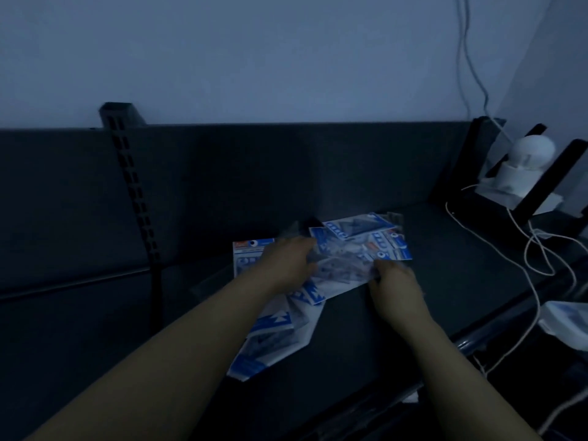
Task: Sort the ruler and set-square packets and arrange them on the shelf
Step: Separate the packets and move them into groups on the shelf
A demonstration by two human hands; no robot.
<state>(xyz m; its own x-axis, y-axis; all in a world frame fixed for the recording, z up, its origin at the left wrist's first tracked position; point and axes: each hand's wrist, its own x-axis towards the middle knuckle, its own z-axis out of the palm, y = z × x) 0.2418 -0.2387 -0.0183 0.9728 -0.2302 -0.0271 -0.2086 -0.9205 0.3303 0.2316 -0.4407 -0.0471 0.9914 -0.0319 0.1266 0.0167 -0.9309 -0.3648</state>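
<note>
Two bare forearms in view, no sleeves showing up to the frame edge. Left hand [288, 262] and right hand [394, 286]: no gloves. Too dim and blurred to tell rings or watch.

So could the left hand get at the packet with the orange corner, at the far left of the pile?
Probably yes. The left hand lies right beside that packet, partly over it, and nothing else on the shelf blocks the way.
</note>
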